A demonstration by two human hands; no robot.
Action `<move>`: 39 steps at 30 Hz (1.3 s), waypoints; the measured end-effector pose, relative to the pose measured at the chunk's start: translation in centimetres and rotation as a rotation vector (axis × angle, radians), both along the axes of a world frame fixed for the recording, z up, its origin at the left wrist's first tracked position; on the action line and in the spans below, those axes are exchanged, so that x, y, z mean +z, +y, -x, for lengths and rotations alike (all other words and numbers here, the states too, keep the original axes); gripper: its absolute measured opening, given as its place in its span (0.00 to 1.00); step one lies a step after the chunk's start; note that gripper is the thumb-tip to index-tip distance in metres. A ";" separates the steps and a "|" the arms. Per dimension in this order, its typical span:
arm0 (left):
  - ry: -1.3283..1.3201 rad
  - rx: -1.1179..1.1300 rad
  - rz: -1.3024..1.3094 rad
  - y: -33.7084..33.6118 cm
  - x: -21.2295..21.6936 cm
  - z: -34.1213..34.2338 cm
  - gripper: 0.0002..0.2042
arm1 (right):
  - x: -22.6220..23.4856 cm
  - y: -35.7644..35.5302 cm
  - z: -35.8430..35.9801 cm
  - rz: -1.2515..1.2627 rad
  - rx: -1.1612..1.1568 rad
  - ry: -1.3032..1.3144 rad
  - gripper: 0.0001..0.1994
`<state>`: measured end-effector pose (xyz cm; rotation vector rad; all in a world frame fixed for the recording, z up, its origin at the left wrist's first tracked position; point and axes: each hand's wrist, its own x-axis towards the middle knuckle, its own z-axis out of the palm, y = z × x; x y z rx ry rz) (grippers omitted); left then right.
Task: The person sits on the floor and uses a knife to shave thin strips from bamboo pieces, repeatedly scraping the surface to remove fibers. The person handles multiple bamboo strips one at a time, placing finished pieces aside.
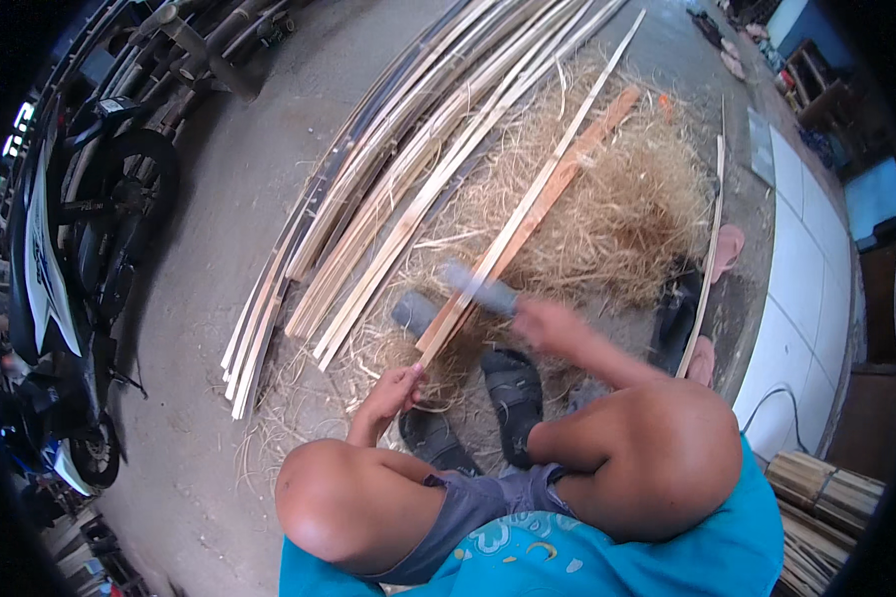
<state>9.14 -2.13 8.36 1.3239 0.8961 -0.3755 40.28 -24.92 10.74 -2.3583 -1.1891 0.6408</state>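
My left hand (398, 388) pinches the near end of a long pale bamboo strip (545, 174). The strip slants away to the far right, lying along a reddish-brown plank (572, 171). My right hand (548, 326) is closed around the near end of a grey, broad-bladed tool (490, 293), which looks like a knife. Motion smears its blade, which crosses over the strip; whether it touches the strip I cannot tell. Beneath the plank's near end shows a grey cylindrical block (414, 311), in front of my sandalled feet (513, 398).
Curly shavings (637, 214) heap around the plank. Long bamboo strips (398, 149) lie in bundles to the left. A motorbike (80, 229) stands at far left. Pink slippers (727, 251) and white tiles (796, 269) are at right, with bundled sticks (821, 488) at lower right.
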 end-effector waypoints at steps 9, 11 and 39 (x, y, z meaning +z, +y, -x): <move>0.147 0.039 -0.005 0.6 -1.6 7.1 0.24 | -0.8 -2.2 -2.5 0.018 -0.174 0.054 0.18; 0.016 -0.014 -0.149 0.4 -0.4 4.5 0.23 | -3.6 -0.9 -4.2 -0.084 0.024 -0.099 0.17; 0.031 -0.082 -0.609 1.9 -0.6 9.3 0.18 | 0.7 -6.3 -12.0 -0.060 -0.634 -0.084 0.21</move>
